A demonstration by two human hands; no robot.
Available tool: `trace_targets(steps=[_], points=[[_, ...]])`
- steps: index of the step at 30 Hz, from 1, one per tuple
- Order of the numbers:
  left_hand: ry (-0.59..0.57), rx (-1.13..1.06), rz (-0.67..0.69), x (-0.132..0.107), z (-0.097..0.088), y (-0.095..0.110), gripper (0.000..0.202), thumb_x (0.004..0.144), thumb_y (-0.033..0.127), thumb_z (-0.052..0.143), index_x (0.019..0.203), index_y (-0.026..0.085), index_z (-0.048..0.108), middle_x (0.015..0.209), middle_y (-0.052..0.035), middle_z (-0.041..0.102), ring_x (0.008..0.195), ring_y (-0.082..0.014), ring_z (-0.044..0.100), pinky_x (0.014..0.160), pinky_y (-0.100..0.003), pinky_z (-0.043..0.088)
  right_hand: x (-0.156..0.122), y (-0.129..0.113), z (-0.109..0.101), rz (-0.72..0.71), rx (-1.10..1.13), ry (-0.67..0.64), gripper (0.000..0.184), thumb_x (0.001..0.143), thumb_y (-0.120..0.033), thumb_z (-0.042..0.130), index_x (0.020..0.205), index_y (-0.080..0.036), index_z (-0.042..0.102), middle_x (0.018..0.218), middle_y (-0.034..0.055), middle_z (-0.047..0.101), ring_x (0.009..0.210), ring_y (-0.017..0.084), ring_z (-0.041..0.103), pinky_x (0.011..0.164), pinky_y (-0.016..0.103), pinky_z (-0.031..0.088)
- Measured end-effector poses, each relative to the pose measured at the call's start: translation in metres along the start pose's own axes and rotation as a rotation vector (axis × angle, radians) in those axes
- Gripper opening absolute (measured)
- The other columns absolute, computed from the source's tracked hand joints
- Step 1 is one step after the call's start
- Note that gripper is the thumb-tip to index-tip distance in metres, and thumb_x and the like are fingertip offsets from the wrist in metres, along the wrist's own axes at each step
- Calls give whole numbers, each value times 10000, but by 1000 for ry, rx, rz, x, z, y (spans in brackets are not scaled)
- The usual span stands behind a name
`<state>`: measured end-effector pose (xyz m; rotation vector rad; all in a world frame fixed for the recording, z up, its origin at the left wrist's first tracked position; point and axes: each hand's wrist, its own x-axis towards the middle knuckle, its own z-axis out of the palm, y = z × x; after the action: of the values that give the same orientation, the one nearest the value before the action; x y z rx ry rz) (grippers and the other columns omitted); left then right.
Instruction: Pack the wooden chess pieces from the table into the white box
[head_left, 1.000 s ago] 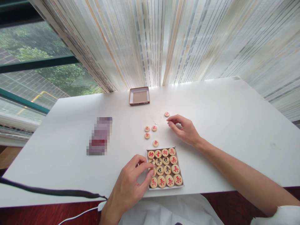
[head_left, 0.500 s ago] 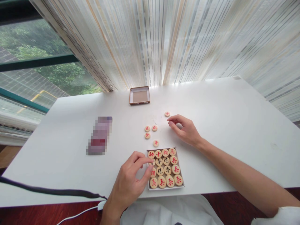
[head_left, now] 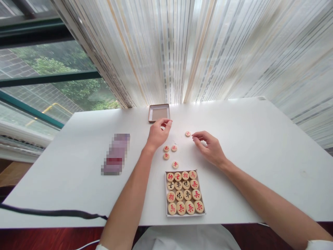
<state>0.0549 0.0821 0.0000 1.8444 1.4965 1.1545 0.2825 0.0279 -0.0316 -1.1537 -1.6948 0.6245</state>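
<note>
My left hand (head_left: 159, 132) is above the table just in front of the shallow box lid (head_left: 149, 114), overlapping its near edge. Its fingers are curved, thumb and forefinger slightly apart, with no piece visible in them. My right hand (head_left: 209, 147) is low over the table, fingertips loosely apart beside a round wooden Chinese chess piece (head_left: 187, 134) with a red character. Closer to me are two red cannon pieces (head_left: 170, 148) and two red chariot pieces (head_left: 175, 165). Rows of red and black pieces fill the open white box (head_left: 166, 211) near the table's front edge.
A blurred-out purplish item (head_left: 114, 156) lies on the left of the white table (head_left: 260, 156). Striped curtains (head_left: 182, 52) hang along the far edge, with a window at the left. A black cable (head_left: 52, 211) crosses the front left.
My left hand has gone from the box's left side up to the lid, uncovering a black piece in the box. My right hand stays beside the lone red piece. The view has shifted slightly.
</note>
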Motion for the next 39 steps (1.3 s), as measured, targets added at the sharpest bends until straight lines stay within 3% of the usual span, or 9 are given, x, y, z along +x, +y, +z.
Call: trace_targets(steps=[4,8,11,16,21,27,33,39], points=[[-189,42,79,4,15,-12,201,932,328,630,1046,196,729,1085,-54,751,887,-166,689,748,-269,532,2,3,-1,3,-11,20,119,965,-283,616,1015,-222,705,1012,59,741,893,210,691,811,361,576],[-377,91,177,8,31,-7,294,847,379,738,1092,217,748,1070,-47,751,946,-195,688,851,-301,540,3,7,-2,62,-6,40,142,965,-307,610,1030,-220,701,1030,65,737,897,216,695,804,370,581],[-453,142,224,14,40,-2,321,799,364,776,1083,214,766,1013,-59,728,959,-225,675,883,-331,535,3,9,-2,83,-5,42,156,965,-321,608,1035,-218,703,1034,71,736,884,218,696,783,373,584],[-476,182,222,16,37,1,228,859,383,714,1003,219,777,1032,-62,699,905,-206,684,854,-326,539,3,11,-1,78,-1,44,158,971,-326,602,1035,-223,704,1036,69,738,934,225,700,829,380,586],[-442,54,174,0,7,8,266,880,372,714,1104,227,709,1075,-26,741,885,-165,696,816,-295,525,2,10,0,68,6,40,155,971,-326,606,1043,-227,700,1044,68,738,936,226,699,830,379,587],[-433,-108,53,-38,-25,13,289,855,362,763,1100,225,690,945,-16,757,748,-135,665,703,-265,508,-3,2,2,51,29,-6,146,966,-322,622,1060,-228,684,1017,62,744,873,213,700,829,377,586],[-435,-185,8,-68,-27,15,312,831,389,799,1084,232,704,914,-16,759,692,-121,610,657,-251,499,-12,-13,2,-56,93,-154,110,973,-292,623,1045,-234,682,996,52,750,883,203,705,827,354,578],[-469,-188,-20,-78,-19,12,345,805,429,821,1053,227,694,821,2,751,610,-107,559,589,-242,469,-21,-22,3,-47,118,-266,69,967,-301,634,953,-236,651,875,35,734,790,190,695,738,333,572]])
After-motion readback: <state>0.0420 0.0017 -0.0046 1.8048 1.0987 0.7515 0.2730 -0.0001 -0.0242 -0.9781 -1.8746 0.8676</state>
